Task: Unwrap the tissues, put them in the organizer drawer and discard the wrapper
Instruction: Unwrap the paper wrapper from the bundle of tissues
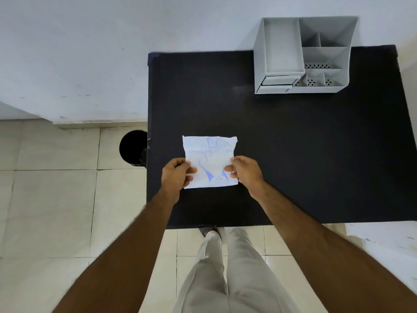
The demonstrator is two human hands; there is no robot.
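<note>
The blue print on the white plastic-wrapped tissue pack [210, 161] is too blurred to be read, and its near side edges are covered by the fingers [190, 170] of both hands. The round black bin [133, 147] on the floor at left is partly hidden by the black bench [293, 143], whose right side is cut off by the picture's edge.

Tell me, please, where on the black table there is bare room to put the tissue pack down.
Most of the black table is bare: the wide stretch right of the tissue pack, and the band between it and the grey organizer. Only the far right corner is taken, by that organizer.
</note>
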